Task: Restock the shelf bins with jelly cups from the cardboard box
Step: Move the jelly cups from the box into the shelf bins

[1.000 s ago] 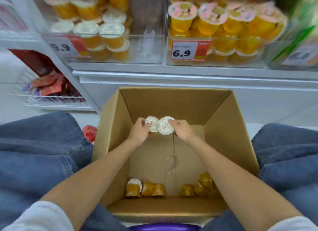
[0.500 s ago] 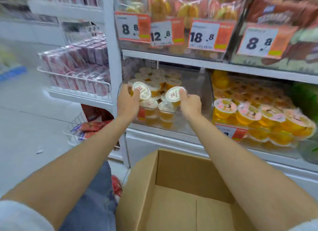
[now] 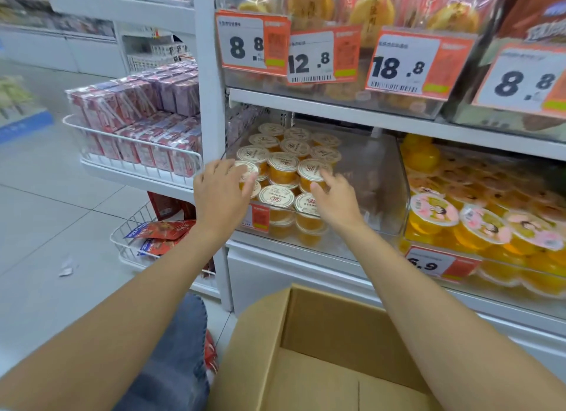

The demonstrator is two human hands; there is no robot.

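A clear shelf bin (image 3: 384,184) on the lower shelf holds several small orange jelly cups (image 3: 283,164) with white lids, stacked in its left half. My left hand (image 3: 219,193) grips one jelly cup (image 3: 246,168) at the stack's front left. My right hand (image 3: 335,198) pinches another jelly cup (image 3: 313,169) at the stack's front right. Both cups sit level with the top layer. The open cardboard box (image 3: 269,343) stands below between my arms; its bottom is cut off by the frame edge.
The bin's right half is bare. A neighbouring bin (image 3: 441,266) at the right is full of larger jelly cups (image 3: 485,227). Price tags (image 3: 254,43) hang from the shelf above. Wire baskets (image 3: 134,153) of packets stand left of the white upright.
Both hands lifted a cup each out of the box, raised them to the shelf and moved them down and inward onto the stack in the clear bin. The view tilted up from box to shelf.
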